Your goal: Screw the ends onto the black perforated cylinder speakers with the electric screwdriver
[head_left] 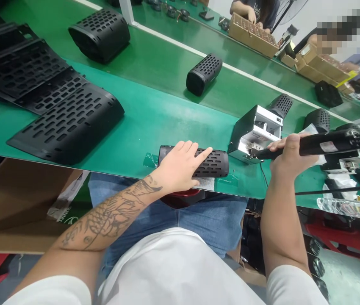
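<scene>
Head view: the left hand (pixel 180 167) lies flat and open over a black perforated cylinder (pixel 213 163), palm and fingers pressing it down on the green bench (pixel 154 114) at its near edge. The cylinder lies on its side, its right end free and pointing toward a small metal box fixture (pixel 256 133) that stands just beside it. The right hand (pixel 289 154) is closed in a fist round a black powered hand tool (pixel 326 144), held level, with its narrow tip at the front of the metal box; whether the tip touches the box cannot be told. A thin cable (pixel 264 173) hangs below the tip.

Judged from this, the step in hand is steadying the cylinder while the tool is readied at the fixture. The next move calls for bringing the tip across to the cylinder's free end without the left hand easing its hold, since the round body would roll.

Farther off lie flat perforated grille sheets (pixel 56 114), a second small cylinder (pixel 203 74) and a larger curved shell (pixel 100 34). Other people's hands work at cardboard trays (pixel 253 36) across the bench
</scene>
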### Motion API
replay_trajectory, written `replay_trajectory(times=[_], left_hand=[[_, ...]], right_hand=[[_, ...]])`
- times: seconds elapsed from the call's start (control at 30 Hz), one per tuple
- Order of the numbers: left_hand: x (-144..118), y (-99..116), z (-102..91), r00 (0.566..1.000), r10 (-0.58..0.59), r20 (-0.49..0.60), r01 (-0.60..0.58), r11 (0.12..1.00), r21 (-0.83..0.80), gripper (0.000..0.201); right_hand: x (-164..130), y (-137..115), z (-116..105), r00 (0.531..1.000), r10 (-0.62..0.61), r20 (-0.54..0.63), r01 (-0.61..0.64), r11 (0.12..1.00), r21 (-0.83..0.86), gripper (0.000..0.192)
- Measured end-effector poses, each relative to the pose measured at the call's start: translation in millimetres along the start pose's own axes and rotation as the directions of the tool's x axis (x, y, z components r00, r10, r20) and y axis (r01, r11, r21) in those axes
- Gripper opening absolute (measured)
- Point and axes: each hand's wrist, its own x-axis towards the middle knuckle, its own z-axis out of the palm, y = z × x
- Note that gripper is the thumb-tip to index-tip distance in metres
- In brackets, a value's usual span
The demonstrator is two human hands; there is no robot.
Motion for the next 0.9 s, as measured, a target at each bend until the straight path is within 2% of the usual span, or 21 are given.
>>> replay_trajectory(times=[0.13,0.2,0.3,0.37,0.47,0.57,0.73,0.9], left_hand=[[-12,-19,-5.2,0.999,-0.043,0.018,0.043,0.999,0.017,0.115],[-15,-20,-5.7,0.997,-0.058,0.056,0.058,0.998,0.006,0.113],[-14,-17,-4.1,0.996,-0.067,0.053,0.068,0.998,-0.015,0.111],[-14,-15,-1.9,0.997,-0.069,0.027,0.069,0.997,-0.022,0.109],[-15,-15,1.1,0.998,-0.055,-0.002,0.055,0.998,-0.021,0.11],[-15,-14,1.5,0.999,-0.041,-0.01,0.04,0.999,-0.025,0.11],[-15,-12,-1.9,0.999,-0.041,0.01,0.042,0.998,-0.052,0.11],[-14,-12,-4.3,0.999,-0.038,0.027,0.04,0.997,-0.065,0.108]], right_hand=[[-17,-44,-4,0.993,0.068,0.1,-0.077,0.993,0.087,0.049],[-30,-69,-1,0.971,0.065,0.231,-0.114,0.973,0.202,0.046],[-57,-97,20,0.899,-0.007,0.437,-0.174,0.912,0.372,0.048],[-76,-106,41,0.861,-0.061,0.504,-0.194,0.877,0.439,0.05],[-97,-108,71,0.823,-0.114,0.556,-0.215,0.844,0.492,0.049],[-106,-104,88,0.823,-0.087,0.561,-0.24,0.843,0.482,0.046],[-109,-101,95,0.785,-0.046,0.618,-0.303,0.842,0.447,0.044],[-106,-99,96,0.728,-0.09,0.679,-0.327,0.825,0.461,0.035]])
